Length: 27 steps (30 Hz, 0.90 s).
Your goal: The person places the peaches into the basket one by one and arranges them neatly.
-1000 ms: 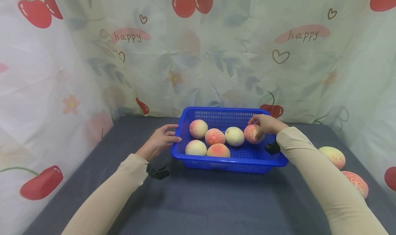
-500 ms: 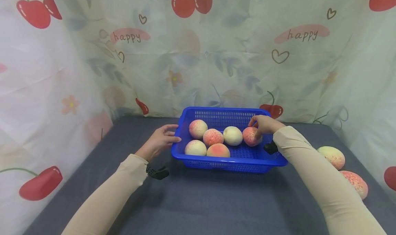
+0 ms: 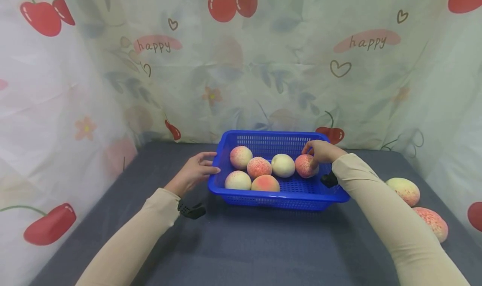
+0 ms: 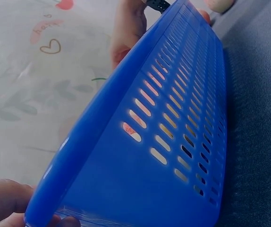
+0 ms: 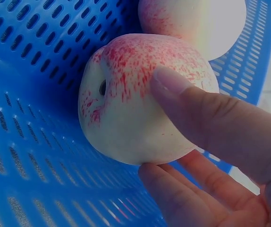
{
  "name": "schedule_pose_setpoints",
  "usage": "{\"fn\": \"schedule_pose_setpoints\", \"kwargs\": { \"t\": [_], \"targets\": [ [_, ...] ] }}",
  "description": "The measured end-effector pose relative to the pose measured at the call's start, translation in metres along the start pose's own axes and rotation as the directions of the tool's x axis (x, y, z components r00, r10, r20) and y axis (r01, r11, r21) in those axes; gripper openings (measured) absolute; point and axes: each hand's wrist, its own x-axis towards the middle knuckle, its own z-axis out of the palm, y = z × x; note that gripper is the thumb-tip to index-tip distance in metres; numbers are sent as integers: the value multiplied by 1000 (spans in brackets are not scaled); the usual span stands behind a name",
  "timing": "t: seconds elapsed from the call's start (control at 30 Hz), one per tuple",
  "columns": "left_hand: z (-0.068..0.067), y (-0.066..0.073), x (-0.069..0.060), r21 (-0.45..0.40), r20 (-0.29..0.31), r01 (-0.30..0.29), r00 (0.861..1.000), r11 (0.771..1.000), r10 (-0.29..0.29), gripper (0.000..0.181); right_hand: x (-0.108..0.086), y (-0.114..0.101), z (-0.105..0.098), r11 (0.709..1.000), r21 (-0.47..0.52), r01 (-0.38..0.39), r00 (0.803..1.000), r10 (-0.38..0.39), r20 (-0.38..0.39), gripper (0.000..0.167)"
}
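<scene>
A blue plastic basket (image 3: 278, 196) with slotted walls stands on the dark table, several peaches inside. My right hand (image 3: 324, 151) reaches over its right end. Thumb and fingers pinch a red-speckled peach (image 3: 306, 166) low in the basket; the right wrist view shows the thumb on the peach (image 5: 140, 104) and fingertips at its underside. Beside it sits a pale peach (image 3: 283, 166), with a speckled peach (image 3: 259, 168) further left. My left hand (image 3: 193, 171) grips the basket's left rim, part of its fingers hidden by the rim in the left wrist view.
A yellowish peach (image 3: 404, 191) and a reddish peach (image 3: 433, 224) lie on the table right of the basket, partly behind the right sleeve (image 3: 395, 227). A patterned curtain (image 3: 241, 68) hangs close behind the basket and along both sides.
My right hand has moved slightly left and down with the speckled peach. The pale peach and its left neighbour have shifted a little left. My left hand has stayed at the rim.
</scene>
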Motion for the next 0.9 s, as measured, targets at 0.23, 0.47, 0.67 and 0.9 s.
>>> {"fn": "schedule_pose_setpoints", "kwargs": {
  "t": [0.23,0.47,0.67,0.9],
  "targets": [
    [0,0,-1,-4,-3,0,1000,1000,0,62,0,0,0,1000,-4,-8,1000,8,1,52],
    [0,0,-1,-20,3,6,1000,1000,-5,63,-1,-1,-1,1000,-2,-3,1000,3,2,55],
    [0,0,-1,-20,3,2,1000,1000,-2,63,-1,-1,-1,1000,22,-5,1000,5,6,57],
    [0,0,0,-19,4,5,1000,1000,-5,64,-1,0,-1,999,44,-9,1000,9,12,58]
  ]
}}
